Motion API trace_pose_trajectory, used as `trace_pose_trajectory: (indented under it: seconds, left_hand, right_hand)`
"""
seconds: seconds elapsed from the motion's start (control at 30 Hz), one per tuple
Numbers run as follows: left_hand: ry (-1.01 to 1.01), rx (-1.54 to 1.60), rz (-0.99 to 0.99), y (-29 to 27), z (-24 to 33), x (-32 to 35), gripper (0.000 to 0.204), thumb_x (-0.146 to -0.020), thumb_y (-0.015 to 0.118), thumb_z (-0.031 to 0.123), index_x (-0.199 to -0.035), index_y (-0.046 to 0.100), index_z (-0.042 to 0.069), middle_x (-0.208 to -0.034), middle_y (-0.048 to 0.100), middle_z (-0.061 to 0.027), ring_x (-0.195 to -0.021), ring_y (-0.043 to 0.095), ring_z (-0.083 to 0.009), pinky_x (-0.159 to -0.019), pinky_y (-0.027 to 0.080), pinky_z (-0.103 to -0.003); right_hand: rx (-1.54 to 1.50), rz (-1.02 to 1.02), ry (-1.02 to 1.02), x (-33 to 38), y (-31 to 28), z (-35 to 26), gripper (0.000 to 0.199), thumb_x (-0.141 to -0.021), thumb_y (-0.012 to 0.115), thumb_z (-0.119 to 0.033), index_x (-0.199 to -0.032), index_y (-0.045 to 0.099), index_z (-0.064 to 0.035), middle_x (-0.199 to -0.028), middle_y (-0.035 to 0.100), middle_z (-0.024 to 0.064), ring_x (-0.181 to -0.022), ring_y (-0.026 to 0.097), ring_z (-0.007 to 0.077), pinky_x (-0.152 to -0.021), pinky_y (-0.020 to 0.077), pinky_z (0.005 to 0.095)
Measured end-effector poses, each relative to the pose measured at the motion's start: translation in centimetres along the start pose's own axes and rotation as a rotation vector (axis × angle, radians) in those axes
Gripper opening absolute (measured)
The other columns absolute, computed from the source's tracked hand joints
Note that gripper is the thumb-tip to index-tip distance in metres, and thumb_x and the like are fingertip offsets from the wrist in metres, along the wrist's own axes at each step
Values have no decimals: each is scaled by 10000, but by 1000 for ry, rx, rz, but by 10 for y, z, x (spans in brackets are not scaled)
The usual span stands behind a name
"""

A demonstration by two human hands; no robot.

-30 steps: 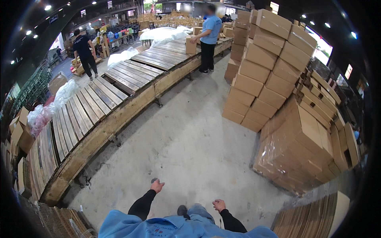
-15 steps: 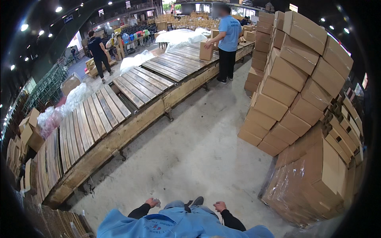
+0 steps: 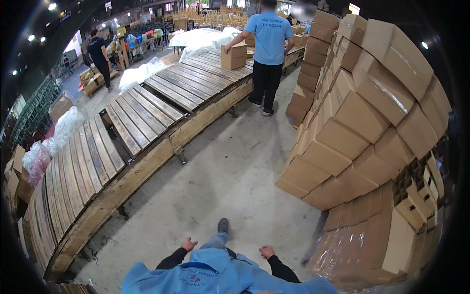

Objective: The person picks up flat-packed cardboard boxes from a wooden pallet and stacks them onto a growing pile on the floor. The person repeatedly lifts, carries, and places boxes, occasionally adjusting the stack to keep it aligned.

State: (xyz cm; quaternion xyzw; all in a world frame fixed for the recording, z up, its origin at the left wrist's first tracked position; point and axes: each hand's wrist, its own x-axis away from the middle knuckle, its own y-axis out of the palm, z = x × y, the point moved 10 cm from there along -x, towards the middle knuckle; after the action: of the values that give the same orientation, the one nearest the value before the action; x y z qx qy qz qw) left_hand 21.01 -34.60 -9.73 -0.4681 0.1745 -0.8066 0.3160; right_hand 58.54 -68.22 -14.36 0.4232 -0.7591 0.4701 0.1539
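Above the concrete floor (image 3: 230, 188), the left hand (image 3: 189, 244) hangs with fingers loosely parted, nearer the slatted counter (image 3: 100, 164); the right hand (image 3: 267, 252) is loosely curled, its contents impossible to tell, nearer the film-wrapped cardboard stack (image 3: 350, 245) at right. Ahead, a co-worker (image 3: 268, 41) touches a carton (image 3: 235, 58) standing on the counter.

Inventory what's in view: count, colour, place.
slatted platform: one, brown, left to upper centre
co-worker: one, blue shirt, upper centre
box: one, brown, on platform beside co-worker
distant people: some, dark-clothed, upper left
stacked cartons: many, brown, right
wrapped cardboard: one stack, brown, lower right
plastic sheeting: several heaps, whitish, beyond platform
wooden frames: many, tan, background
own shoe: one, grey, lower centre
left hand: one, black-sleeved, lower centre
right hand: one, black-sleeved, lower centre
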Motion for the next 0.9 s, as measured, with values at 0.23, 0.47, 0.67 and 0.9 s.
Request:
trace_pose_trajectory:
  seconds: [0.23,0.47,0.67,0.9]
  left_hand:
    - [60,-85,10,-74,141,-137,778,-808,647,471,-1335,446,-65,-1299,516,-284,-1222,500,-390,-1028,407,-412]
    - [102,-102,31,-112,274,-236,762,-817,653,436,-1359,422,-48,-1262,556,-260,-1197,530,-360,-1008,423,-412]
    - [161,1,70,-105,370,-280,764,-803,641,446,-1323,446,-79,-1069,649,-263,-1052,615,-367,-922,482,-410]
    - [28,18,11,-107,387,-308,790,-791,639,451,-1340,433,-80,-1316,499,-291,-1235,493,-384,-1037,399,-400]
  right_hand:
    - [-359,-42,82,-50,-81,-90,371,-800,679,-156,-1110,629,42,-790,636,83,-594,590,158,-447,445,288]
    - [-594,85,126,-159,-163,-166,462,-788,668,-123,-1202,567,55,-792,615,86,-590,575,140,-464,435,255]
    - [-93,-37,-4,-273,-195,-183,468,-776,686,-149,-1194,596,39,-802,643,88,-597,594,153,-465,456,287]
    - [-164,93,-3,-385,-294,-192,448,-767,698,-214,-1146,636,16,-908,670,133,-754,617,209,-622,473,315]
